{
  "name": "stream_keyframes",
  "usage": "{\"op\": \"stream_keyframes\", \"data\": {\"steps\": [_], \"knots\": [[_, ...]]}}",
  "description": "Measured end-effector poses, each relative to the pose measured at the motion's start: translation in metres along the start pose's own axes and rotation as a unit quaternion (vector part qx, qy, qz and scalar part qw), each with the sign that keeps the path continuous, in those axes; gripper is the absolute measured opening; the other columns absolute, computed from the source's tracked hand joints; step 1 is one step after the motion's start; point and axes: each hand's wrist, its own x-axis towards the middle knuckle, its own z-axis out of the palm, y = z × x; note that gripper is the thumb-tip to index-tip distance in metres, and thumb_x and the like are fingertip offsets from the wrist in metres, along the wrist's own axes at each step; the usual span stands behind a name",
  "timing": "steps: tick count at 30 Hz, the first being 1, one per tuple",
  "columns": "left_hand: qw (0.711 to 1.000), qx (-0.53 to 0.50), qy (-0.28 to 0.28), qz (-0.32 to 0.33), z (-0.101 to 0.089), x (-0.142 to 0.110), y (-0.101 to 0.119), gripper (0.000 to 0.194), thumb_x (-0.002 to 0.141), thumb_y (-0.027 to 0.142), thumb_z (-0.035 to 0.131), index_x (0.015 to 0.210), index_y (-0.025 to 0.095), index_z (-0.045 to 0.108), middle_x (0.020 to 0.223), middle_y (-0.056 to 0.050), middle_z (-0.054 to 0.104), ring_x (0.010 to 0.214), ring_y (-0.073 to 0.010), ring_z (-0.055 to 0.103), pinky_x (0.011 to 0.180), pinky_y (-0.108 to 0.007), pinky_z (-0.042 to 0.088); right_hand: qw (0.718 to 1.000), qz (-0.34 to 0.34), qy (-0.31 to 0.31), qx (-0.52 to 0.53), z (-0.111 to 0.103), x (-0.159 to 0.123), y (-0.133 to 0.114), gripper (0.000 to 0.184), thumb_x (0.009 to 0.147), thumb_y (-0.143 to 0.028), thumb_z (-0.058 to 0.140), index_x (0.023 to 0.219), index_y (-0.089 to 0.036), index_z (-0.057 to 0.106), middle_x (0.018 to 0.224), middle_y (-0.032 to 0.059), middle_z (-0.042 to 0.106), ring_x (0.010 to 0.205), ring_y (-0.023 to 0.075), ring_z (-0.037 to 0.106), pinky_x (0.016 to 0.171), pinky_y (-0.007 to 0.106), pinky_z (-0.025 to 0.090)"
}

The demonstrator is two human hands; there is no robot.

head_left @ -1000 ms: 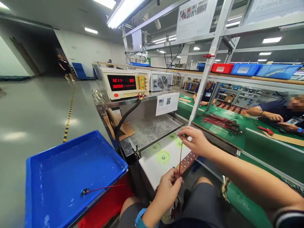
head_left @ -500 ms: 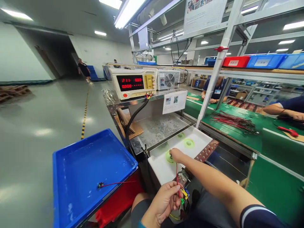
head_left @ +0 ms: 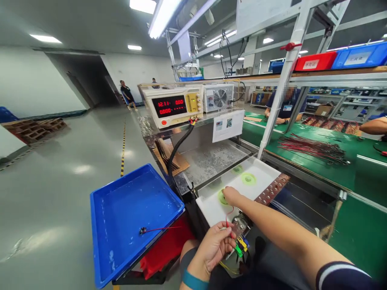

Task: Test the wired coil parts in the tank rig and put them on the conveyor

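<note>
My left hand (head_left: pixel 213 249), with a teal wristband, is shut on a thin red wire (head_left: pixel 228 219) low over my lap. My right hand (head_left: pixel 231 196) reaches in from the right, fingers bunched against a green round pad (head_left: pixel 223 197) on a white plastic board (head_left: pixel 242 191). Whatever lies under those fingers is hidden. The wire curves up towards that hand. Next to my left hand sit a metal clamp (head_left: pixel 238 224) and yellow and green connectors (head_left: pixel 240 246). A perforated copper-coloured strip (head_left: pixel 272 189) edges the board.
A blue tray (head_left: pixel 121 209) on my left holds a small black part with a red lead (head_left: pixel 143 230). Ahead stand a bench power supply (head_left: pixel 172 106) and a metal tray of shavings (head_left: pixel 208 161). A red-and-black wire bundle (head_left: pixel 313 149) lies on the green bench, with a co-worker behind.
My right hand has moved from above the board down onto the green pad. The coloured connectors and clamp have come into view beside my left hand. The whole scene has shifted rightward in view.
</note>
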Motion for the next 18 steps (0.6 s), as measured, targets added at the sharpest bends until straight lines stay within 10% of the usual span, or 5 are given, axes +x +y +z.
{"op": "stream_keyframes", "data": {"steps": [12,18], "knots": [[0.982,0.121,0.131,0.069,0.01,0.006,0.019,0.054,0.056,0.043,0.094,0.085,0.012,0.062,0.073,-0.002,0.065,0.056,-0.0105,0.061,0.045,-0.017,0.045,0.924,-0.029,0.316,0.213,0.034,-0.101,0.108,0.018,0.096,-0.018,0.053,0.104,-0.011,0.068,0.096,0.0117,0.067,0.091,0.0193,0.061,0.087,0.031,0.047],[0.958,0.199,0.186,0.087,0.027,0.01,0.018,0.048,0.059,0.042,0.093,0.08,0.014,0.06,0.063,0.002,0.059,0.049,-0.0096,0.055,0.04,-0.016,0.039,0.931,-0.023,0.294,0.215,0.047,-0.098,0.103,0.023,0.099,-0.026,0.053,0.107,-0.013,0.069,0.099,0.0107,0.069,0.095,0.0202,0.061,0.087,0.031,0.045]]}}
